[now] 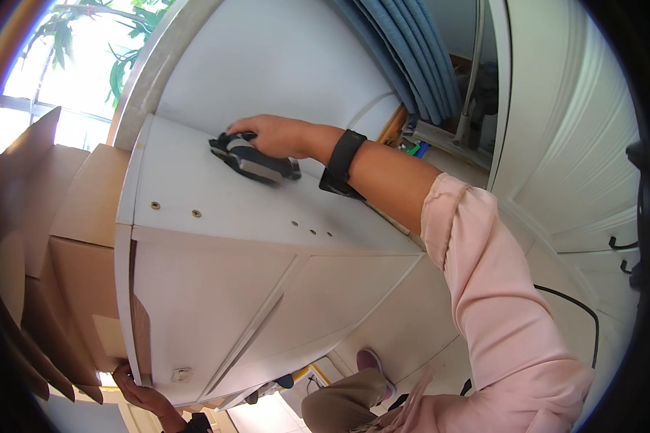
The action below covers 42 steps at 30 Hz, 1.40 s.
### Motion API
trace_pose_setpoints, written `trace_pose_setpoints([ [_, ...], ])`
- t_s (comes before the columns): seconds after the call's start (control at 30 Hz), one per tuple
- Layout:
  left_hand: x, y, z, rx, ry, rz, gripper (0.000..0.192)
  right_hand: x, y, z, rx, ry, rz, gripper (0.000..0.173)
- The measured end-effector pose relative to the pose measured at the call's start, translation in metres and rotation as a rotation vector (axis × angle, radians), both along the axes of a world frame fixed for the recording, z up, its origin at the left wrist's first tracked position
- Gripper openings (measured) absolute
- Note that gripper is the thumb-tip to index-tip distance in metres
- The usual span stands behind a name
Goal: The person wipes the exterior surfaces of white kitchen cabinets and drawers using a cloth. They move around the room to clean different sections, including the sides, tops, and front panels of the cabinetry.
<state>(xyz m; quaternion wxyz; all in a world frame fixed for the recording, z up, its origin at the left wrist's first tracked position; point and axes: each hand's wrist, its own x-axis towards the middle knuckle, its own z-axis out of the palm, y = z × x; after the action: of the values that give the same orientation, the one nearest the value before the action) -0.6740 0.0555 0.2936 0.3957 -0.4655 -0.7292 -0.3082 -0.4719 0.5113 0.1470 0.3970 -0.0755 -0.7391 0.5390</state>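
Note:
My right hand (273, 135) presses a bunched black and grey cloth (254, 162) against the white screw-studded panel of a cabinet (238, 205). The cloth is slightly blurred, so its exact kind is hard to tell. Low on the left, my left hand (141, 391) has its fingers curled around the edge of the cabinet's narrow side board (124, 303). Several brass-coloured screws (196, 213) and small dark holes or screws dot the panel below the cloth. Cabinet fronts (211, 292) with a slanting grip gap face me.
Cardboard boxes (84, 205) stand close against the cabinet's left side, below a bright window (70, 65). A blue pleated curtain (411, 59) hangs at the back. White wardrobe doors (569, 119) with black handles stand on the right. A black cable (587, 311) lies on the tiled floor.

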Motion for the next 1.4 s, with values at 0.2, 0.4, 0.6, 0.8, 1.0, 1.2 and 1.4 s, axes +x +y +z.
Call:
trace_pose_setpoints([
  [0.2,-0.002,0.000,-0.001,0.019,0.012,0.022,0.032,-0.028,0.015,0.070,0.142,0.369,-0.012,0.042],
  [0.4,-0.023,-0.022,0.003,0.029,-0.024,0.085,0.042,-0.040,0.038,0.019,0.135,0.076,-0.008,0.047],
  [0.6,-0.039,-0.030,0.003,0.238,-0.148,0.212,0.050,-0.032,0.027,-0.173,-0.112,-0.108,0.052,0.054],
  [0.8,-0.042,-0.033,0.008,0.137,-0.069,0.286,0.046,0.016,-0.025,-0.332,-0.365,-0.354,-0.052,0.058],
  [1.0,-0.050,-0.038,0.010,0.131,-0.096,0.231,0.043,0.063,-0.057,-0.273,-0.292,-0.335,-0.050,0.049],
  [1.2,-0.052,-0.036,0.011,0.073,-0.021,0.239,0.045,0.062,-0.054,-0.101,0.056,0.294,0.078,0.045],
  [1.4,-0.053,-0.034,0.013,0.067,-0.108,0.194,0.044,0.040,-0.041,-0.166,-0.158,-0.030,-0.041,0.040],
])
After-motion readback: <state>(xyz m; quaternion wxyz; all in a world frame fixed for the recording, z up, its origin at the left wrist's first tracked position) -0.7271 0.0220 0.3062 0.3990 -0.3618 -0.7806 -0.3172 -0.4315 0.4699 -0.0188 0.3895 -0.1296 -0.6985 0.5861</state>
